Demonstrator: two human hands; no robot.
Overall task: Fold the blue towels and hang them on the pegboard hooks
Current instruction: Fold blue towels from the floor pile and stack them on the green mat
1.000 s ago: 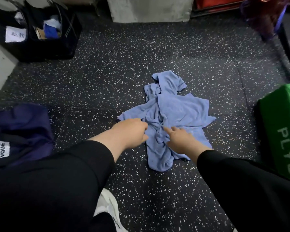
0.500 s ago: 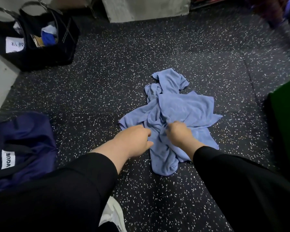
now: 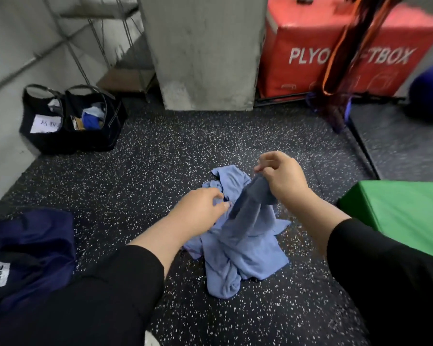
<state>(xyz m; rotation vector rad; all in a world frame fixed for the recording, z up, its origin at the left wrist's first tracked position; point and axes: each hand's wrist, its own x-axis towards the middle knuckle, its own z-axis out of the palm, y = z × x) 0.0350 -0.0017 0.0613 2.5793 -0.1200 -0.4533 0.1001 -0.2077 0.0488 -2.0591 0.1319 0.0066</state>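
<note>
1. The right hand [image 3: 283, 181] pinches one light blue cloth towel [image 3: 248, 211] and holds its top above the crumpled pile of blue towels [image 3: 238, 258] on the black speckled rubber floor [image 3: 160, 171]; a tangled neighbour may rise with it.
2. The left hand [image 3: 200, 211] pinches a fold in the pile; a weak pinch may let it slip.
3. No pegboard is in view.

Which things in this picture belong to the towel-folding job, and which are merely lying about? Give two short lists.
Part of the job:
blue towels, heaped on the floor
right hand, pinching one towel and lifting it
left hand, gripping the heap

Lying about:
black bags
navy bag
red plyo box
green box
blue ball
</note>
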